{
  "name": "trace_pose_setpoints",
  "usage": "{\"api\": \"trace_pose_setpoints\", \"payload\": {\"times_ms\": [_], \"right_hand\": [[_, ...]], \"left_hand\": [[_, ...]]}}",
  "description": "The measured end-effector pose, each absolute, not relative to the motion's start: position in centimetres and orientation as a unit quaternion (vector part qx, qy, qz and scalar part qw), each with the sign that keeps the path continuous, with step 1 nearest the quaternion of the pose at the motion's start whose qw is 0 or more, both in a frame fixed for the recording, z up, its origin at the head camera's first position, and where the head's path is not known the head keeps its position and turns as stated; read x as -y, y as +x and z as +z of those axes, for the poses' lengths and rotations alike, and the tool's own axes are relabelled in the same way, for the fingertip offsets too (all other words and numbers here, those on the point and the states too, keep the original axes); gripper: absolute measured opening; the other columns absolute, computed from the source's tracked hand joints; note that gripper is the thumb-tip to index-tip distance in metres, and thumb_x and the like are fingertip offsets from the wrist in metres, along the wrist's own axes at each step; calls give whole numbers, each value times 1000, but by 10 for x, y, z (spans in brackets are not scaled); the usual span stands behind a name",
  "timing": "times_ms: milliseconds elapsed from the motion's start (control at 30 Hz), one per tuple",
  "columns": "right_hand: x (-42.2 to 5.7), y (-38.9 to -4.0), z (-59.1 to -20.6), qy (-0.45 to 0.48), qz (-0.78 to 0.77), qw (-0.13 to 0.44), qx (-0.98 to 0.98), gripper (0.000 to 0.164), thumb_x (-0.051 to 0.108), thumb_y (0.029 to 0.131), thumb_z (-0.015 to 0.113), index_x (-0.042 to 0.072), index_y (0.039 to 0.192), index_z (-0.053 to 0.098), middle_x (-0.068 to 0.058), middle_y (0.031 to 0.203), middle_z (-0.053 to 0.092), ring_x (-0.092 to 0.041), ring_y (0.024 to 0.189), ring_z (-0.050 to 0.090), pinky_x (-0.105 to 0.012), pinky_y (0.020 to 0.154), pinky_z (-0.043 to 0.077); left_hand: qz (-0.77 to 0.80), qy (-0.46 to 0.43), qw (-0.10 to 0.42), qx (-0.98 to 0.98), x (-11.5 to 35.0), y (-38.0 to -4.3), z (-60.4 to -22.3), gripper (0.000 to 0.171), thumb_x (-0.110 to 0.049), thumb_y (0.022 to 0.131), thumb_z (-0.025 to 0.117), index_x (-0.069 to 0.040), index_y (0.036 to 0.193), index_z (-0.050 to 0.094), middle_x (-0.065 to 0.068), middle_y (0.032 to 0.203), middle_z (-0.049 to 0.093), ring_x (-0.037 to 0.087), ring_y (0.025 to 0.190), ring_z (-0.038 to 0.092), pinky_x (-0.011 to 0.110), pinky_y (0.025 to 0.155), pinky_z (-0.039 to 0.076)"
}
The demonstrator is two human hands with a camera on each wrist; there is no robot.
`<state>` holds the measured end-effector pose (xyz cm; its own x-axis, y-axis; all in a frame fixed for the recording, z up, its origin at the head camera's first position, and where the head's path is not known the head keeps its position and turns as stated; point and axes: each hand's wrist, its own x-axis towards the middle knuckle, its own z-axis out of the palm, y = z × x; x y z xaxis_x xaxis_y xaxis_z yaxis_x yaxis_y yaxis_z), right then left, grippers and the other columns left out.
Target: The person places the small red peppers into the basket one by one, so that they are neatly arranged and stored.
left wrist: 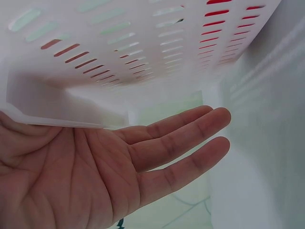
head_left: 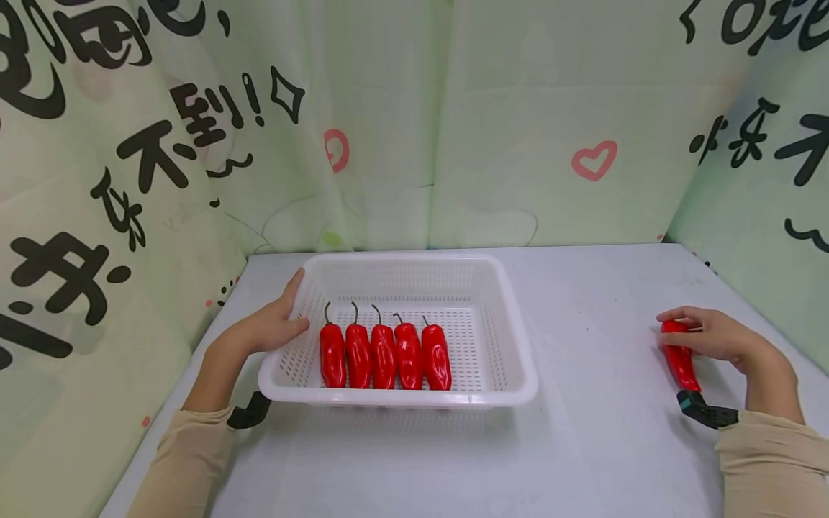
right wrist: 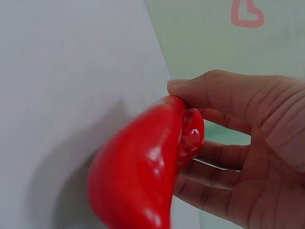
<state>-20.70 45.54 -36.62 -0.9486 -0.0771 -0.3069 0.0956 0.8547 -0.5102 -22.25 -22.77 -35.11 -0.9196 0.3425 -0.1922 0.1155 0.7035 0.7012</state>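
Observation:
My left hand (head_left: 265, 327) holds the left rim of a white plastic basket (head_left: 518, 381), its thumb over the rim. In the left wrist view, the fingers (left wrist: 181, 148) stretch out straight beneath the rim, beside the slotted wall. Several glossy red chili peppers (head_left: 383, 356) lie side by side in the basket, stems pointing away from me. Off to the right, my right hand (head_left: 715, 334) pinches another red chili pepper (right wrist: 138, 167) near its upper end, between thumb and fingers. This pepper hangs tilted close over the table, and its lower end points toward me.
A white-covered table (head_left: 602, 302) carries the basket. Pale green curtains (head_left: 505, 122) with black lettering and a red heart (head_left: 594, 160) enclose it at the back and both sides. Dark wrist devices (head_left: 706, 411) sit below both hands.

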Motion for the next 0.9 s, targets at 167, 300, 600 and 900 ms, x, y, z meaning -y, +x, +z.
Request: {"api": "trace_pose_setpoints", "payload": {"times_ms": [167,300,600,900], "right_hand": [[-451,-206,-363,-1,-276,136,-951,63,23,101,63,-14,143,36,-45,130,39,-55,112,43,-49,80,61],[-447,-207,-360,-4,-282,120,-952,63,24,101,62,-13,144,36,-43,130,41,-54,112,42,-49,79,60],[-441,-208,-354,-6,-299,101,-949,67,31,103,61,-10,148,33,-40,135,39,-55,117,38,-56,82,59],[-428,-207,-344,-12,-300,82,-950,67,31,103,61,-9,149,33,-38,135,41,-55,119,39,-56,83,60]], "left_hand": [[362,127,154,-910,228,-222,-350,92,-10,101,51,-11,162,-18,36,157,25,46,110,65,52,77,62],[364,124,156,-910,227,-222,-351,92,-10,101,51,-13,162,-18,36,158,25,45,110,65,52,77,63],[362,128,154,-910,228,-224,-352,92,-10,101,51,-12,162,-18,36,160,21,46,111,64,52,78,62],[368,128,154,-908,228,-224,-354,94,-11,100,52,-13,162,-19,35,159,23,45,110,65,52,77,63]]}}
